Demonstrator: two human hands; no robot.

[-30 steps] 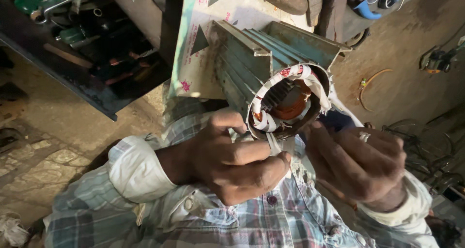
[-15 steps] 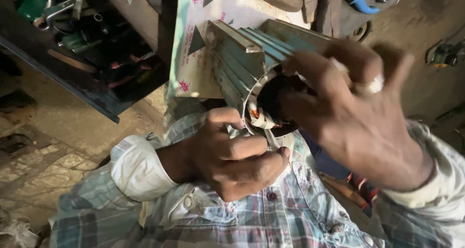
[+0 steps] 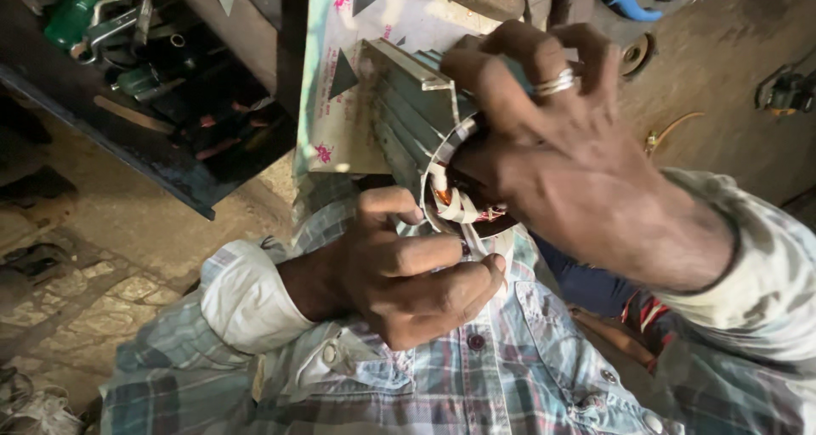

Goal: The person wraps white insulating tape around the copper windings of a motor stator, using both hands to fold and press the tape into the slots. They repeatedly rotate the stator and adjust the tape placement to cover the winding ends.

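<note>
Motor stator (image 3: 408,116) rim crowded, right hand (image 3: 569,163) spread over its opening, left hand (image 3: 408,273) pinching white tape (image 3: 463,210).

Upper left: dark tool tray (image 3: 183,167) with wrenches (image 3: 115,23), green bottle (image 3: 72,14)
Lower left: stone floor (image 3: 93,290)
Top right: blue-handled tool (image 3: 633,6)

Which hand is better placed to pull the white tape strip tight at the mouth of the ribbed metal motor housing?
Left, probably. The left hand already pinches the white tape strip below the ribbed grey metal motor housing. The right hand is spread over the opening, seemingly steadying it.
</note>
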